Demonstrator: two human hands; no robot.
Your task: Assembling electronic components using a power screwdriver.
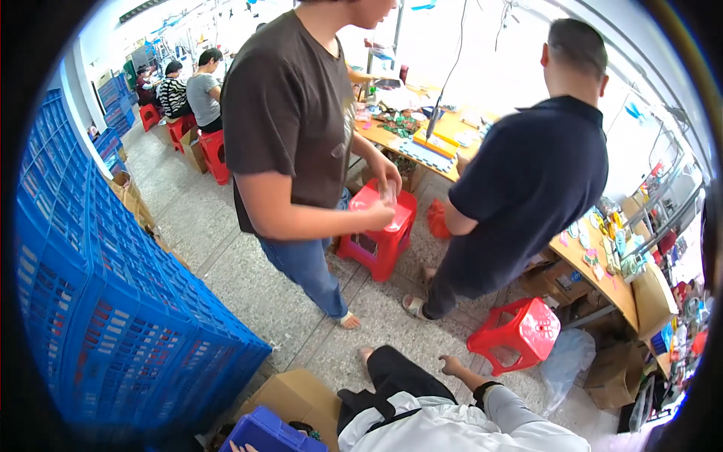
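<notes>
My left hand (242,448) shows only its fingertips at the lower edge, curled on the rim of a blue-purple plastic bin (273,432) beside my left hip. The rest of that hand is out of the picture. Small dark and green items show beside the bin; I cannot make them out. My right hand (452,367) hangs low beside my right leg, its fingers partly stretched out and nothing in them. Nearest to it is a red plastic stool (520,331). A cardboard box (297,399) stands just beyond the bin.
Tall stacked blue crates (135,324) line the left. A person in a brown T-shirt (290,113) and one in a dark shirt (527,166) stand ahead, a red stool (384,218) between them. Cluttered worktables (602,264) run along the right. Several seated people are farther back.
</notes>
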